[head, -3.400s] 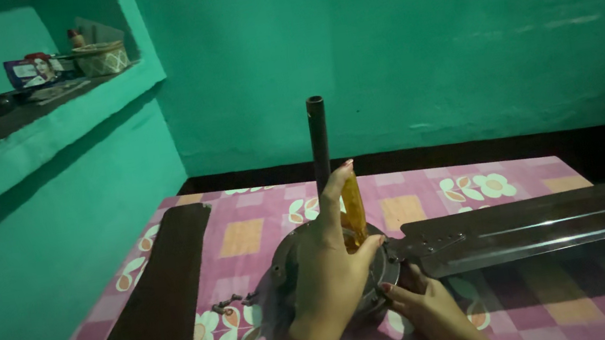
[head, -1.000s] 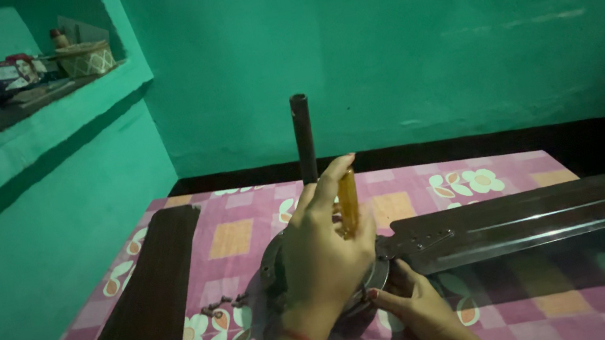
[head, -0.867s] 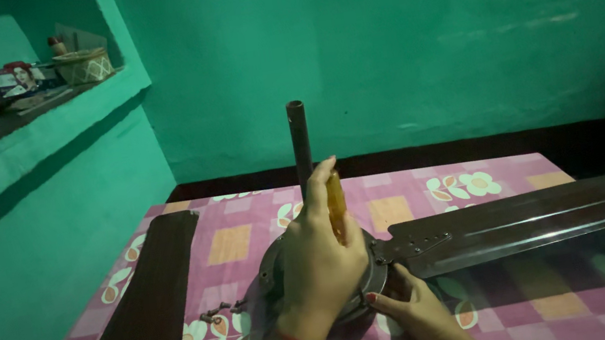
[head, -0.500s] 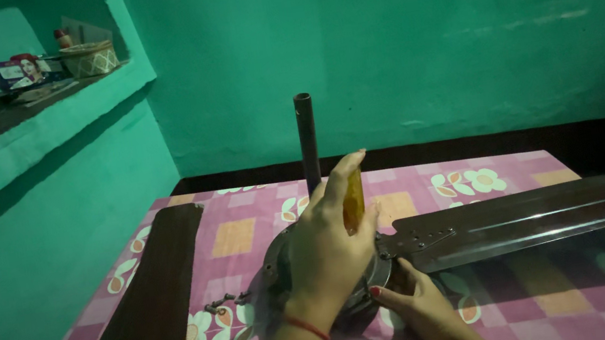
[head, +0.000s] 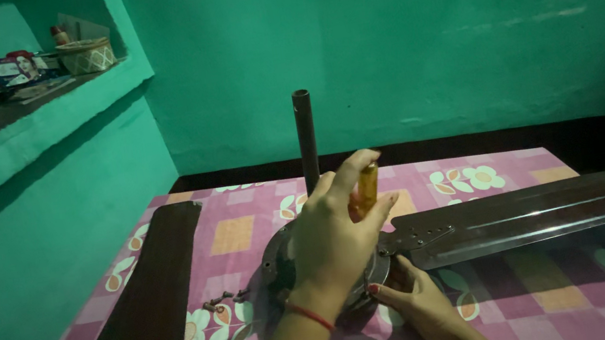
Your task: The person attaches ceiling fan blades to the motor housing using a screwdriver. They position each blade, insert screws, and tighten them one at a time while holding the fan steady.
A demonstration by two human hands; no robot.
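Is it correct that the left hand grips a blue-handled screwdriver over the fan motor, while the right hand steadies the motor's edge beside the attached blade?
Not quite. In the head view the screwdriver in the left hand has an orange-yellow handle, not a blue one. The rest holds: it is held over the fan motor, and the right hand rests at the motor's edge beside the attached blade.

Ceiling fan parts laid out on a covered floor, against a wall.

The fan motor (head: 285, 264) sits at the centre with its downrod (head: 307, 141) upright behind the left hand (head: 333, 241), which grips a screwdriver (head: 364, 191). The right hand (head: 418, 304) rests just in front of the motor. An attached blade (head: 548, 209) extends right; a loose blade (head: 144, 313) lies left, screws (head: 224, 297) between. A wall shelf (head: 5, 106) is upper left.
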